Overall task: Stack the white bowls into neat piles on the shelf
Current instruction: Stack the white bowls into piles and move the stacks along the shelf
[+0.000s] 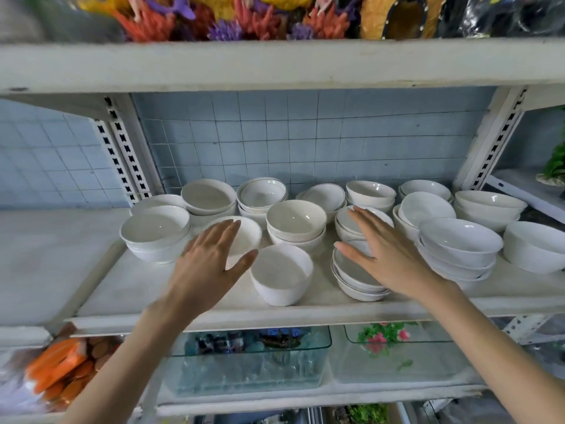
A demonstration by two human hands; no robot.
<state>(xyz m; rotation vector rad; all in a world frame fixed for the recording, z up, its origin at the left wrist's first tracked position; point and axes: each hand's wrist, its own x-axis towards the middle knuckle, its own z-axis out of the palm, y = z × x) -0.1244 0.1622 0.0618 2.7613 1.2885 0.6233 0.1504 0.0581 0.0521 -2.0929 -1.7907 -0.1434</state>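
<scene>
White bowls (296, 220) crowd centre shelf (214, 313); left hand (208, 264), right hand (388, 255) spread open, empty, above them; glass tanks (250, 368) below; no legible writing.

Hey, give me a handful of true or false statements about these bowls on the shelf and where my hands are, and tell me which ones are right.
1. Both hands are open and hold nothing. True: the left hand and the right hand have their fingers spread above the bowls.
2. A single bowl stands alone near the front of the shelf. True.
3. The bowls sit on a wooden table. False: they are on a white metal shelf, with a blue tiled wall behind.
4. The right hand grips a bowl by its rim. False: it is flat and open above the shallow stack.
5. The shelf above is bare. False: it holds colourful coral ornaments.
</scene>
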